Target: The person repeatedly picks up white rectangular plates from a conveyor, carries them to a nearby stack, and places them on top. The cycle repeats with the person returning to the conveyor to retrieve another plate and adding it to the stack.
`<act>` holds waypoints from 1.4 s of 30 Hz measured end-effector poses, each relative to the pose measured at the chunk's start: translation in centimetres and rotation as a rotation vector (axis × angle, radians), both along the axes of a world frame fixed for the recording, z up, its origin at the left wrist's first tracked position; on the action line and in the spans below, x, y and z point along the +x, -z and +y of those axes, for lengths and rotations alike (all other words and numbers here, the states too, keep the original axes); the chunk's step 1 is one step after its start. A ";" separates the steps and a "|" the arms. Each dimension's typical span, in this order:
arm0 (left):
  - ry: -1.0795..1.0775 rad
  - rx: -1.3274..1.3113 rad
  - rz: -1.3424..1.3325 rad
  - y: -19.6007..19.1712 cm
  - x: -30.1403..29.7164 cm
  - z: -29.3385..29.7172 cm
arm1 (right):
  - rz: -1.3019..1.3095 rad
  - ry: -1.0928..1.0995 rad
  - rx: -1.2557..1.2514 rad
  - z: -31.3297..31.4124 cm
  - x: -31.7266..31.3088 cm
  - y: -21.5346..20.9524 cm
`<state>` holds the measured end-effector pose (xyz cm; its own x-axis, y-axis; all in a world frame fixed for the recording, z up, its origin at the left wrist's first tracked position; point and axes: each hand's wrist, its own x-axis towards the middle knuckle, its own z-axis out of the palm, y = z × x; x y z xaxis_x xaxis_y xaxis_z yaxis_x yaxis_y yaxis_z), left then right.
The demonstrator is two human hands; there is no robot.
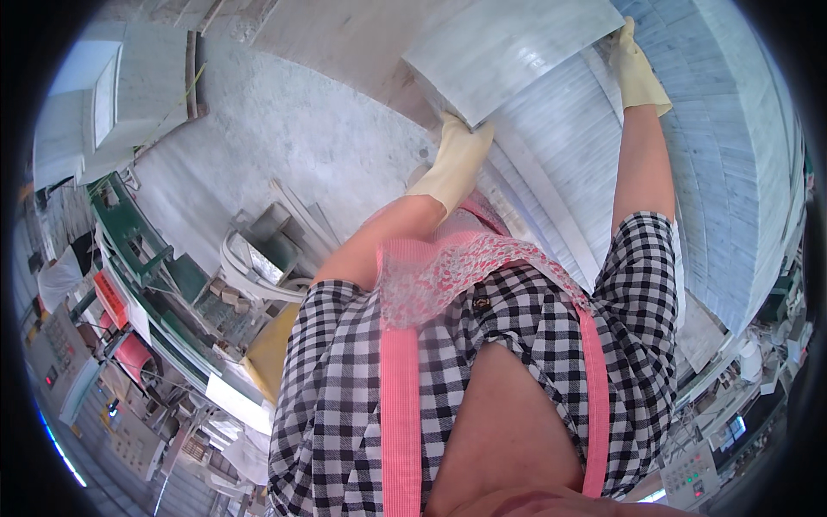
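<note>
Holding a pale stone slab [508,47] between both gloved hands: left hand [457,159] fingers curl under its near corner, right hand [636,71] fingers clamp the far edge. Slab's long axis spans hand to hand, above the stacked slabs [732,189]; left hand is nearer.

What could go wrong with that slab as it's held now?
1. The pale stone slab is held only at its edges by the gloved left hand and right hand; a slipping grip could drop it.
2. It hangs over the stacked slabs; contact might chip either.

glossy smooth stone tile [508,47], matt rubber gloves [455,164], rough concrete floor [284,129].
</note>
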<state>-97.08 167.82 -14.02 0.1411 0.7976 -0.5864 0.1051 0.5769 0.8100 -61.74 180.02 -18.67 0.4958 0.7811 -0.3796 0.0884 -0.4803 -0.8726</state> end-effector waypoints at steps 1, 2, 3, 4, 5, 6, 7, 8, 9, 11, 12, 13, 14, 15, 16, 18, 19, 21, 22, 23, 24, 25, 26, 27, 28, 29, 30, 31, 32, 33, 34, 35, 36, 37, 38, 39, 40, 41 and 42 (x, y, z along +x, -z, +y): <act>0.029 0.110 -0.054 0.3 -0.1 -0.2 | -0.032 -0.011 -0.037 0.1 0.4 0.4; 0.031 0.149 -0.095 0.6 0.0 -0.4 | -0.064 -0.022 -0.075 0.1 0.8 0.6; 0.032 0.187 -0.136 0.7 0.0 -0.5 | -0.078 -0.021 -0.095 0.0 1.0 0.8; 0.008 0.155 -0.164 0.7 0.0 -0.6 | -0.084 -0.025 -0.091 -0.2 1.0 0.9; -0.007 0.109 -0.141 0.5 0.0 -0.7 | -0.084 -0.023 -0.070 -0.5 0.8 0.9; -0.021 0.062 -0.120 0.3 0.0 -0.7 | -0.078 -0.021 -0.041 -0.9 0.5 0.8; -0.026 0.004 -0.048 -0.1 0.0 -0.7 | -0.076 -0.021 -0.011 -1.2 0.0 0.6; -0.018 -0.005 -0.003 -0.4 -0.1 -0.6 | -0.074 -0.024 0.016 -1.5 -0.6 0.4; -0.019 -0.120 0.007 -0.7 -0.2 -0.7 | -0.068 -0.030 0.039 -1.8 -1.2 0.1; -0.017 -0.155 -0.049 -1.2 -0.6 -0.6 | -0.056 -0.047 0.077 -2.3 -2.2 -0.6; 0.080 -0.107 0.044 -1.3 -0.8 -0.6 | -0.053 -0.056 0.090 -2.5 -2.5 -1.0; 0.156 0.038 0.105 -1.4 -1.0 -0.7 | -0.056 -0.067 0.102 -2.7 -2.8 -1.3; 0.235 0.125 0.187 -1.4 -1.1 -0.6 | -0.063 -0.081 0.110 -2.9 -2.9 -1.7; 0.252 0.110 0.141 -1.5 -1.0 -0.5 | -0.075 -0.095 0.111 -3.1 -3.0 -2.1; 0.275 0.041 0.120 -1.5 -0.9 -0.2 | -0.090 -0.107 0.113 -3.4 -3.1 -2.5; 0.291 -0.078 0.095 -1.5 -0.3 0.7 | -0.123 -0.123 0.108 -4.1 -3.3 -3.4; 0.280 -0.136 0.095 -1.6 0.2 1.2 | -0.142 -0.121 0.109 -4.6 -3.4 -3.9; 0.285 -0.183 0.143 -1.4 1.4 2.7 | -0.223 0.001 0.150 -6.3 -4.1 -4.6; 0.291 -0.170 0.187 -1.2 1.9 3.3 | -0.281 0.038 0.278 -7.2 -4.4 -5.0; 0.282 -0.152 0.241 -0.6 2.5 3.9 | -0.311 0.094 0.373 -8.5 -4.6 -5.1; 0.281 -0.089 0.253 0.0 2.8 4.3 | -0.280 0.170 0.412 -10.7 -4.6 -5.3; 0.337 -0.097 0.254 1.1 3.1 4.1 | -0.257 0.218 0.475 -14.0 -4.9 -4.7; 0.367 -0.074 0.253 2.1 3.4 4.6 | -0.422 0.234 0.404 -17.1 -4.6 -4.4; 0.398 -0.052 0.252 3.4 3.6 4.8 | -0.594 0.215 0.354 -20.9 -4.2 -4.0; 0.458 0.080 0.368 4.9 3.8 5.3 | -0.318 0.397 0.324 -24.5 -4.1 -3.1; 0.515 0.225 0.475 6.3 3.9 6.0 | -0.053 0.536 0.357 -28.0 -3.9 -2.1; 0.558 0.398 0.530 7.5 3.5 6.9 | 0.050 0.643 0.371 -31.1 -4.2 -1.7; 0.567 0.411 0.635 8.4 3.5 8.2 | 0.134 0.778 0.381 -33.6 -5.0 -1.1; 0.589 0.475 0.686 9.4 2.2 7.1 | 0.134 0.846 0.388 -37.7 -7.8 -0.1; 0.665 0.504 0.722 10.0 1.7 7.7 | 0.123 0.973 0.350 -40.5 -10.1 0.4; 0.592 0.522 0.721 10.6 1.4 7.1 | 0.110 1.195 0.272 -44.5 -12.4 0.2; 0.574 0.492 0.633 10.9 1.0 6.7 | -0.051 1.199 0.068 -48.1 -16.0 0.7; 0.543 0.373 0.452 11.1 0.9 6.3 | -0.205 1.176 -0.079 -51.0 -19.4 2.0; 0.511 0.452 0.345 11.1 -0.2 5.4 | -0.194 1.237 -0.286 -54.4 -23.2 3.4; 0.487 0.380 0.180 10.8 -0.4 5.5 | -0.253 1.126 -0.321 -56.7 -26.5 5.6; 0.492 0.434 0.272 11.0 -2.3 4.8 | -0.575 0.860 -0.679 -59.1 -31.3 8.1; 0.473 0.539 0.274 10.7 -4.6 4.2 | -0.511 0.588 -0.941 -61.8 -33.1 10.4; 0.584 0.374 0.441 10.5 -6.3 4.3 | -0.480 0.419 -1.068 -64.3 -35.2 12.7; 0.694 0.253 0.543 10.3 -8.4 4.1 | -0.448 0.169 -1.194 -66.6 -37.2 14.5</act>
<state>-105.43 171.93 -24.27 0.3926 0.7505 -0.5316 0.7654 0.0538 0.6413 -98.94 113.39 -33.21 0.8200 -0.0106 -0.5723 0.1228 -0.9733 0.1941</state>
